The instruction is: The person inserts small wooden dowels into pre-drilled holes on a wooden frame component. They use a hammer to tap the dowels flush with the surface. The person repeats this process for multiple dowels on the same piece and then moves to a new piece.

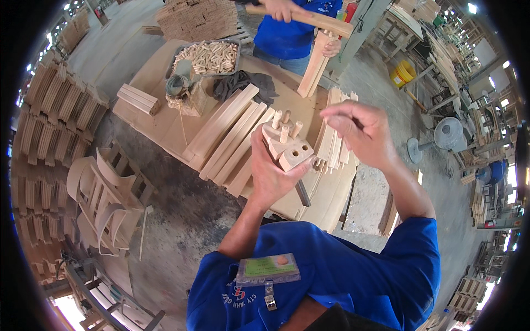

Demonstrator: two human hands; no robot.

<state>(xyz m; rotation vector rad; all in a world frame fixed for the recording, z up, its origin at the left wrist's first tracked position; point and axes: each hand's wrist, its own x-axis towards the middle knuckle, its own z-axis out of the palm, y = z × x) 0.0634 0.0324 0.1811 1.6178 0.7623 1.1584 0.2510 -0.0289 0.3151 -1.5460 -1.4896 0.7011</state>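
My left hand [269, 172] is wrapped round a few pale wooden rails stood up together, their ends facing me. Several round dowels [285, 133] stick up out of these ends. The nearest wooden rail [296, 156] shows two bare drilled holes. To the right, apart from the rails, my right hand [361, 131] is raised with thumb and fingers drawn together; whether something small is between them is hidden. Beyond my left hand, several long wooden rails [229, 129] lie side by side on the table [160, 63]. Another bundle of rails [333, 132] lies behind my right hand.
A grey tray of loose dowels [207, 57] stands at the far side, near a glue pot [177, 85] and a dark cloth [245, 86]. Opposite me, a co-worker holds a wooden mallet [309, 19] over upright rails [316, 65]. Curved chair parts [107, 193] stand on the floor left.
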